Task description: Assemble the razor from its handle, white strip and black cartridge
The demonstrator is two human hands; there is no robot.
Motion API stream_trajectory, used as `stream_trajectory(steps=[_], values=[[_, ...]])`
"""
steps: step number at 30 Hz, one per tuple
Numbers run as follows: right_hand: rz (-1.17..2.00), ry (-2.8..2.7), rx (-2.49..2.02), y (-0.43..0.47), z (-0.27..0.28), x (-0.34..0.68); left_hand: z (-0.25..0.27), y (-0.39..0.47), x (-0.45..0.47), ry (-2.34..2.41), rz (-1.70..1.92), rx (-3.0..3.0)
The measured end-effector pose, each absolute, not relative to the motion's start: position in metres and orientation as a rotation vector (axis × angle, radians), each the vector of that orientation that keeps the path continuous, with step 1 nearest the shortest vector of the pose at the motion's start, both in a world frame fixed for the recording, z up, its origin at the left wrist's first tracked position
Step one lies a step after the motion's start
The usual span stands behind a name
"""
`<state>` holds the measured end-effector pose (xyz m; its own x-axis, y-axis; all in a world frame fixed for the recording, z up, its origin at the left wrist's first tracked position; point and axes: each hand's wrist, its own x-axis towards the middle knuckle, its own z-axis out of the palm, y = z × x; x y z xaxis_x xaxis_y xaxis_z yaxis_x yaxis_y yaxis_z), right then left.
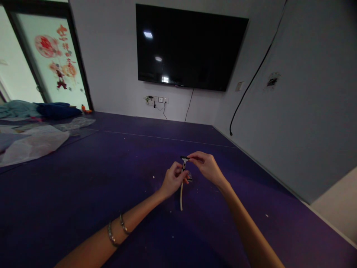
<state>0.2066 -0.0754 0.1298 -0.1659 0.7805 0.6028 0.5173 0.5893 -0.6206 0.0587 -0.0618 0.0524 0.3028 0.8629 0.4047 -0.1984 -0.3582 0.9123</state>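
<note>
Single view from head, facing forward and down; hands (170,181) near, purple surface (97,186) beneath, wall-mounted screen (192,48) well beyond.

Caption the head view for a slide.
Left hand and right hand hold a T-topped object over a purple surface, television beyond.

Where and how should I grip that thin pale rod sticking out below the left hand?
Probably pinch the thin pale rod near its lower end, coming from the near side. That slim, slightly curved end sticks out free toward the wearer, while the left hand closes around the area above it and the right hand is at the dark crossbar farther up.
</note>
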Motion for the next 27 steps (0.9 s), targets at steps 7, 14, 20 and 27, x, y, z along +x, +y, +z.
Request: stream_trajectory(steps=[7,14,20,27], values=[[0.443,-1.693,-1.067,-0.070,0.125,0.211,0.064,-0.049,0.049,0.611,1.287,1.433],[0.469,-1.678,-1.169,-0.065,0.122,0.214,0.075,-0.028,0.038,0.798,1.461,1.387],[0.600,-1.765,-1.281,-0.067,0.112,0.202,0.077,-0.022,0.035,0.720,1.413,1.265],[0.888,-1.870,-1.251,-0.070,0.098,0.177,0.080,-0.029,0.037,0.665,1.336,1.229]])
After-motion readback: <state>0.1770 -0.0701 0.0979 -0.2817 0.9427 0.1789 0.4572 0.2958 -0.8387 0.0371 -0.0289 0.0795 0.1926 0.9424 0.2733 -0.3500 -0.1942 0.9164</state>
